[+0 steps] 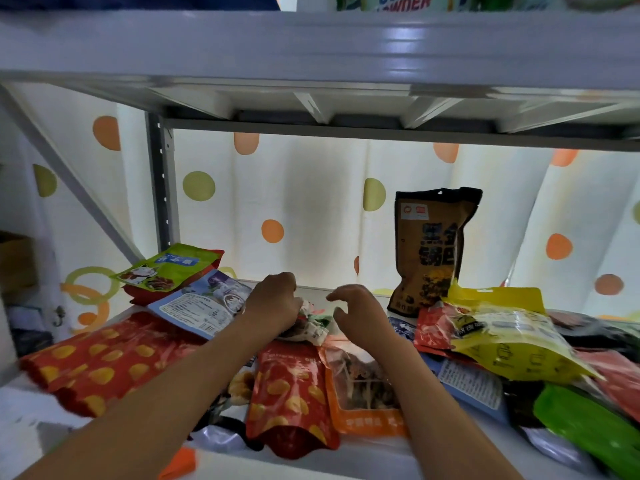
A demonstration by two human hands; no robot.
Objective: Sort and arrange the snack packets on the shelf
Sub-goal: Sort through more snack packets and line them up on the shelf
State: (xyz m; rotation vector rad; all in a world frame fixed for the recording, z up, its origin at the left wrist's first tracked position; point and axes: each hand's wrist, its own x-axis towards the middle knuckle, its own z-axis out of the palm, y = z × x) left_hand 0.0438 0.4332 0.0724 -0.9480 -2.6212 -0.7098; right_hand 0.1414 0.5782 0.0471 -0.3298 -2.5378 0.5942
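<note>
The white metal shelf (349, 457) fills the frame, its upper board across the top and a white curtain with orange and green dots (311, 209) behind it. Loose snack packets cover the shelf board in an unsorted heap across the lower half. Only the tall brown and black stand-up pouch (431, 251) at centre right stands upright against the curtain, probably the start of a tidy row.

At lower left lies a long red packet with yellow chip prints (104, 358); a smaller packet of the same print (287, 393) lies at lower centre, likely its match for grouping. At right a crinkled yellow pouch (509, 344) rests on red and dark packets. At centre left a green packet with a cat picture (166, 268) sits on a pale blue packet showing its printed label (204, 306).

The left hand (273, 303), mid-frame, curls its grip on a small crumpled white and green packet (313, 329), seemingly to lift it clear of the pile. The right hand (356, 313) hovers just beside it, its fingers loosely curled with nothing in them, apparently ready to help.
</note>
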